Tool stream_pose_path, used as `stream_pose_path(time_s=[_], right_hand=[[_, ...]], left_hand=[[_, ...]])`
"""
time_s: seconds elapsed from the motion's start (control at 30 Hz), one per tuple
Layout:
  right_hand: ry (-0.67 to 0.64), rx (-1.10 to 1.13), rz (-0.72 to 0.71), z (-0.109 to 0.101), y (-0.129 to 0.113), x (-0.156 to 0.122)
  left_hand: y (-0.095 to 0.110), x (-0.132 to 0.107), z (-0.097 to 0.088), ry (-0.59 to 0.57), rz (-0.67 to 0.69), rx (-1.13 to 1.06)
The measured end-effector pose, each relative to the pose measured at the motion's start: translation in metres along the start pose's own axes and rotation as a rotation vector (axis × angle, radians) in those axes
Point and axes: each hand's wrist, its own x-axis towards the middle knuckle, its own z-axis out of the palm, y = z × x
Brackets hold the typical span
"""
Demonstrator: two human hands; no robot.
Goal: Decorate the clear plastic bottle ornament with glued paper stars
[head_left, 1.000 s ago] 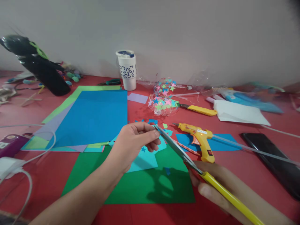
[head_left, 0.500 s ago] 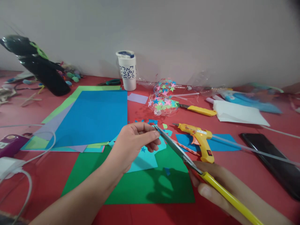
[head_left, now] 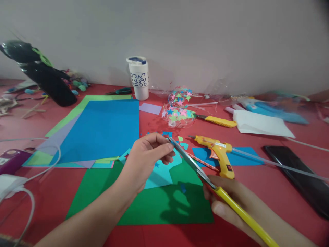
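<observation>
My right hand [head_left: 228, 195] is wrapped round yellow-handled scissors [head_left: 196, 168], whose blades point up and to the left. The blade tips are right at the pinched thumb and forefinger of my left hand [head_left: 154, 149]. Whatever lies in that pinch is too small or hidden to make out. Below my hands, a light-blue paper piece [head_left: 160, 178] with a small blue star [head_left: 156, 165] on it rests on a green sheet [head_left: 138, 209]. A tiny blue scrap [head_left: 183, 188] also lies on the green sheet.
A yellow glue gun [head_left: 222, 154] lies on blue paper to the right, near a black phone [head_left: 295, 175]. Behind are a yellow cutter knife [head_left: 218, 120], star decorations [head_left: 180, 109] and a white tumbler [head_left: 140, 80]. Stacked coloured sheets [head_left: 102, 127] and a dark bottle [head_left: 48, 79] are left.
My right hand and the scissors have shifted slightly left, the blades nearer together at the tips. My left hand keeps its pinch almost in place.
</observation>
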Motion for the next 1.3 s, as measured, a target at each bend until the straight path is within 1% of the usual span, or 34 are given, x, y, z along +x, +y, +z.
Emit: stream_pose_path(time_s=[0.13, 0.3, 0.47, 0.63, 0.73, 0.83, 1.07, 1.17, 1.3], right_hand=[[0.006, -0.015, 0.028, 0.0, 0.003, -0.001], [0.026, 0.011, 0.032, 0.002, 0.006, 0.0], [0.019, 0.035, 0.024, 0.002, 0.006, 0.0], [-0.031, 0.009, -0.013, -0.003, -0.002, 0.001], [-0.035, -0.01, -0.017, -0.006, -0.005, 0.0], [-0.042, 0.0, -0.029, -0.006, -0.004, -0.001], [0.027, 0.024, 0.036, 0.0, -0.002, -0.004], [0.039, 0.035, 0.036, 0.004, -0.003, -0.005], [0.057, 0.084, 0.079, 0.008, -0.004, -0.006]], left_hand=[[-0.001, 0.0, -0.001, -0.003, 0.03, 0.025], [0.003, 0.0, -0.003, 0.053, 0.062, 0.116], [0.001, -0.001, -0.002, 0.068, 0.082, 0.168], [-0.001, -0.003, 0.0, 0.08, 0.097, 0.144], [-0.002, -0.003, 0.002, 0.086, 0.095, 0.113], [-0.003, -0.003, 0.004, 0.087, 0.092, 0.087], [-0.005, -0.006, 0.007, 0.091, 0.076, 0.052], [-0.006, -0.008, 0.01, 0.104, 0.072, 0.034], [-0.008, -0.008, 0.012, 0.098, 0.069, -0.014]])
